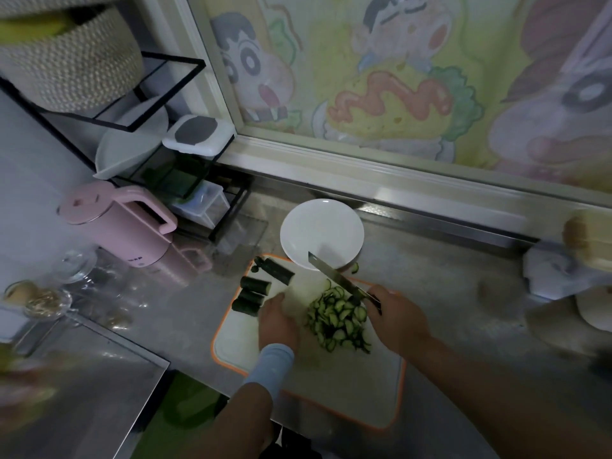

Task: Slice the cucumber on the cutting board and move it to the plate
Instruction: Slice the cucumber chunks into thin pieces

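Mid-slicing: right hand (397,316) grips knife (337,276) above sliced pile (341,323) mid cutting board (364,392). Left hand (278,319) rests beside uncut cucumber chunks (253,284) at the board's far-left corner, finger pose unclear. Next, probably: steady a chunk, slice it, then move slices to the plate (318,226) at the board's far edge.

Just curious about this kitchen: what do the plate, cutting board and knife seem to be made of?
Plate: glossy white, likely glazed ceramic, possibly melamine. Cutting board: matte white with an orange rim, looks plastic. Knife: thin grey blade with a sheen, probably steel; the right hand grips its dark handle.
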Demonstrator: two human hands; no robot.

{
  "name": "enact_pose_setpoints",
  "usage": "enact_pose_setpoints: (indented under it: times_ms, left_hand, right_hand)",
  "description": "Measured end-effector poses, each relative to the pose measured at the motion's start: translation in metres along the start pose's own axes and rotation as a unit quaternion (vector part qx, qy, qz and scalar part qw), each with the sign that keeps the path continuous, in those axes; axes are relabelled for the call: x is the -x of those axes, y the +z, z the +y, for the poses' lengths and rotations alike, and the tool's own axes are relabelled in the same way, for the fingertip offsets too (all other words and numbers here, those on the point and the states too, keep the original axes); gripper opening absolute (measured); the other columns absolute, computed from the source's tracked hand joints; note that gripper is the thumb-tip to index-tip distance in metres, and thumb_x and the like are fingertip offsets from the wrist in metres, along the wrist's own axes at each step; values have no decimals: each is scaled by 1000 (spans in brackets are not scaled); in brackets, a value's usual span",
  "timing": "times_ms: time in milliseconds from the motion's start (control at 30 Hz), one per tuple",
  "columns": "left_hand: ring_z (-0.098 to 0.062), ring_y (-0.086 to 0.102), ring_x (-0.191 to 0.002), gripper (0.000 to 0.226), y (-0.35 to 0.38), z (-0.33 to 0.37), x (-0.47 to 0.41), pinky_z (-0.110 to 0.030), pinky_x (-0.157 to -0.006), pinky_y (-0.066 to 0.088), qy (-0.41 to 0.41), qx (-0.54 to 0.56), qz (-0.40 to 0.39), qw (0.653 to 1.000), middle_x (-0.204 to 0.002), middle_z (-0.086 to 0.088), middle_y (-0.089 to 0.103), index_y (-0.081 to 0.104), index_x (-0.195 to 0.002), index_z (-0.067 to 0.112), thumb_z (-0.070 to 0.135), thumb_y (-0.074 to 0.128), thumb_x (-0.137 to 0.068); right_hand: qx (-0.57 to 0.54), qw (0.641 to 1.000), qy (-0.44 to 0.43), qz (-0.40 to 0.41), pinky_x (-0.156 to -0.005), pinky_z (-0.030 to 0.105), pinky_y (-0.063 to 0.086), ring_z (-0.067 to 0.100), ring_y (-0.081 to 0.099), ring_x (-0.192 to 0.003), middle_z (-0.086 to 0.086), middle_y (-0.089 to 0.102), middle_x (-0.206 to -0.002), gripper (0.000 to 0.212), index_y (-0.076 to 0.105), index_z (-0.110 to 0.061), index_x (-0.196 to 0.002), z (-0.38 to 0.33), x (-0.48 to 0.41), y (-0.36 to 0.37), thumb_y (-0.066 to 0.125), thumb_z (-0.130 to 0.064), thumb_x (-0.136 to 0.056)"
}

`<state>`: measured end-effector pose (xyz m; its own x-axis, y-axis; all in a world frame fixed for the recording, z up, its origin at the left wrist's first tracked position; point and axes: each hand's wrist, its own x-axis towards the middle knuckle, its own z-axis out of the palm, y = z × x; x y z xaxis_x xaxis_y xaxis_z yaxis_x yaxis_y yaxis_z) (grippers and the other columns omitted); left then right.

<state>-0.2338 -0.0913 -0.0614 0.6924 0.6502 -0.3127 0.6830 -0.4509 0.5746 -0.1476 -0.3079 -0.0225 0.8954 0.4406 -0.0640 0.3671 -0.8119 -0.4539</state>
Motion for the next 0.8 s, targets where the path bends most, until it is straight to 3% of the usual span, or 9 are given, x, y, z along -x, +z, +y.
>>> enact_pose_setpoints:
  times_ms: [67, 167, 267, 333, 367, 467, 533, 667, 800]
  left_hand:
    - [-30, 35, -129, 53, -4, -12, -1, -38, -107, 32, -24, -32, -27, 999, -139, -11, 42, 45, -137, 18, 4, 47, -85]
    - [-27, 42, -127, 49, -6, -24, 5, -33, -107, 32, 47, 0, -79, 996, -138, -7, 47, 48, -134, 19, 3, 43, -89]
    - [-25, 53, -114, 43, -19, -33, 5, -28, -95, 40, 14, 79, -40, 996, -127, -6, 57, 51, -132, 18, 5, 44, -92]
    - [-21, 55, -104, 41, -29, -41, 0, -22, -85, 39, -29, 142, -9, 989, -120, -6, 58, 51, -128, 12, -2, 43, -90]
    - [-21, 55, -104, 40, -33, -45, -4, -22, -85, 40, -32, 148, 1, 988, -116, -6, 58, 52, -126, 9, -4, 43, -89]
    - [-29, 57, -108, 42, -42, -59, -15, -38, -96, 44, -14, 137, 18, 990, -115, -13, 61, 55, -123, 7, -7, 43, -85]
    - [-28, 57, -107, 42, -42, -63, -18, -38, -96, 44, 4, 109, 10, 994, -114, -12, 61, 56, -123, 9, -4, 45, -85]
    - [-28, 54, -109, 41, -41, -59, -11, -34, -93, 43, 40, 57, -31, 997, -119, -9, 57, 54, -126, 13, 2, 44, -87]
    - [-28, 50, -117, 42, -28, -55, -3, -36, -101, 41, 76, 43, -92, 992, -128, -11, 52, 54, -127, 14, 4, 51, -87]
  right_hand:
    - [-44, 999, 1, -15, -63, 33, 38, 25, 62, -78, 1, 67, -83, 18, 57, -23, -101, -22, 7, 11, 45, -37, -97]
    - [-137, 989, 14, -46, -65, 35, 44, 23, 60, -78, 1, 66, -85, 18, 58, -21, -100, -56, 24, 35, 46, -33, -98]
    - [-190, 977, 40, -88, -57, 18, 37, 7, 49, -66, -6, 53, -74, 17, 52, -24, -86, -84, 46, 64, 44, -31, -99]
    - [-204, 971, 57, -108, -53, 17, 32, 8, 46, -64, -7, 48, -72, 17, 48, -24, -86, -98, 59, 82, 43, -31, -100]
    - [-201, 971, 63, -113, -53, 19, 32, 12, 47, -66, -6, 48, -74, 17, 48, -23, -87, -102, 64, 90, 42, -32, -100]
    - [-180, 972, 92, -121, -62, 27, 35, 16, 50, -77, -2, 53, -84, 16, 48, -22, -89, -109, 74, 105, 42, -31, -100]
    - [-169, 973, 114, -111, -69, 29, 39, 19, 54, -84, 2, 58, -91, 15, 52, -20, -94, -109, 80, 110, 42, -29, -100]
    - [-138, 975, 162, -68, -91, 32, 43, 26, 57, -109, 9, 61, -119, 34, 55, -12, -129, -107, 88, 115, 41, -26, -101]
    - [-100, 974, 198, -42, -80, 32, 42, 25, 57, -102, 7, 62, -113, 31, 52, -17, -124, -100, 88, 102, 38, -31, -101]
